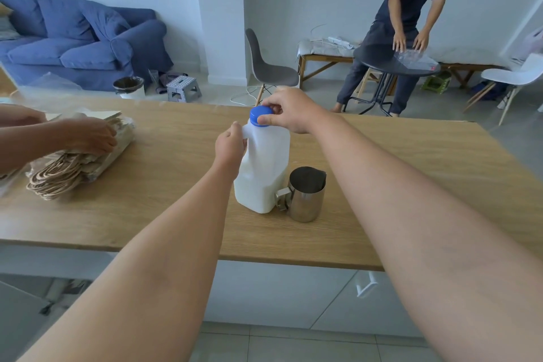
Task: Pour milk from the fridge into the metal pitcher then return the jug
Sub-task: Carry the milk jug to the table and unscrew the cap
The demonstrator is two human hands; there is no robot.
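Jug (264, 167) mid-table, pitcher (307, 194) touching, near edge

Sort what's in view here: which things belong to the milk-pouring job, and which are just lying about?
Part of the job:
- milk jug, left hand gripping its handle
- blue cap, pinched by right hand
- metal pitcher, beside the jug

Just lying about:
- stack of paper bags, handled by another person's hand
- blue sofa
- bin
- step stool

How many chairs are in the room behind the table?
2: a grey shell chair beside the white pillar, and a white shell chair at the right edge. Others may be hidden.
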